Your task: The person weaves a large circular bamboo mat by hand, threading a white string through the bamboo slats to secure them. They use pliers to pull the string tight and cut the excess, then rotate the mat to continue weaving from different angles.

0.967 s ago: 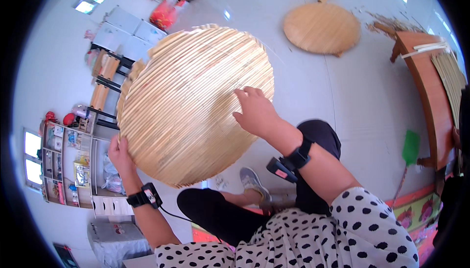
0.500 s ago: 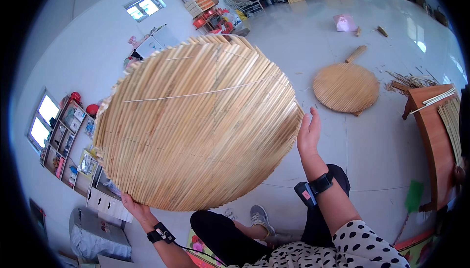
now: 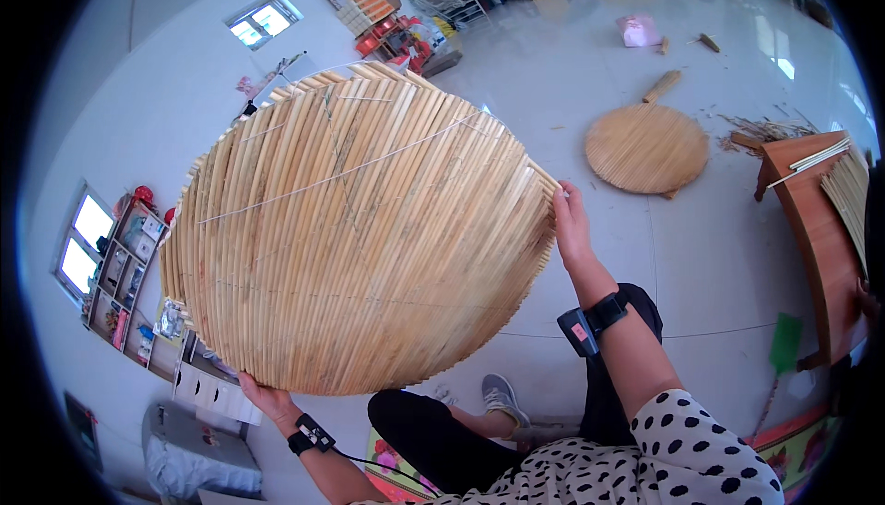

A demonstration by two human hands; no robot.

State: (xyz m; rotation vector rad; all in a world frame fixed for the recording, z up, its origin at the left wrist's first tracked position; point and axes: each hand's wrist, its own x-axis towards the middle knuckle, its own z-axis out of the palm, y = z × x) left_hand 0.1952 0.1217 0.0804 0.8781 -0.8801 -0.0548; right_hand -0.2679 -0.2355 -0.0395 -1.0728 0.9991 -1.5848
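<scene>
One large round mat of pale straw stalks stitched with thin cord point(image 3: 364, 237), raised before me: probably light, stiff, brittle-edged; best held at opposite rims. My left hand point(image 3: 263, 396) cups its lower rim; my right hand point(image 3: 570, 228) pinches its right edge.

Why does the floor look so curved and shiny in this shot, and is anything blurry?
Head view: the fisheye lens bends straight edges toward the rim, so the floor bulges. Window light leaves white glare on its glossy tiles. The round reed mat, gripped by the left hand and right hand, is sharp; the dark corners are the lens's edge.
</scene>
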